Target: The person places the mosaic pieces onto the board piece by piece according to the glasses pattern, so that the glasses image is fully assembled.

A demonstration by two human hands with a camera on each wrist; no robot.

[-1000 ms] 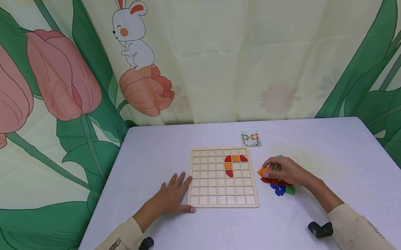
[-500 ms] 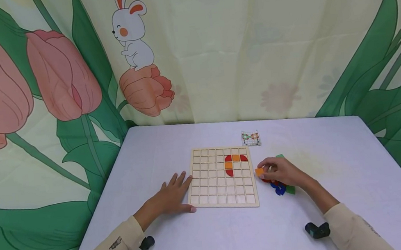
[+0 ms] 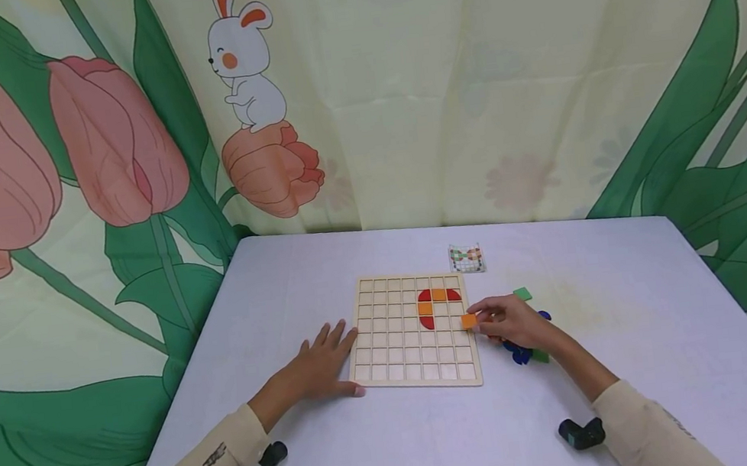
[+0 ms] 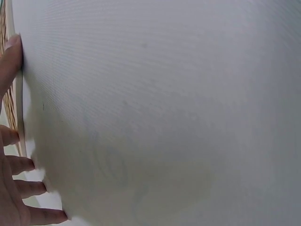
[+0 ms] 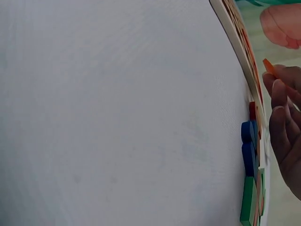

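Right hand (image 3: 511,322): grip clamped, thumb and fingertips pinching an orange tile (image 3: 469,321); the tile shows over the right edge of the grid board (image 3: 393,346) in the head view; right wrist view shows it held up clear of the board, seen nearly edge-on. Left hand (image 3: 322,363): fingers apart, grip spread with nothing clamped; forefinger touches the board's left edge, thumb is at the near left corner.

Board lies flat mid-counter (image 3: 439,441); far right part carries a red corner piece (image 3: 424,295), an orange square (image 3: 439,295) and a second red piece (image 3: 453,295) in one row; below the left one, toward the near side, come another orange square (image 3: 425,308) and a third red piece (image 3: 428,323).

Loose pile right of the board, partly hidden by the right hand: blue pieces (image 3: 520,355) and a green piece (image 3: 541,356) on the near side; another green tile (image 3: 522,294) on the far side; patterned card (image 3: 466,258) sits just beyond the board's far right corner; floral curtain (image 3: 399,92) behind.
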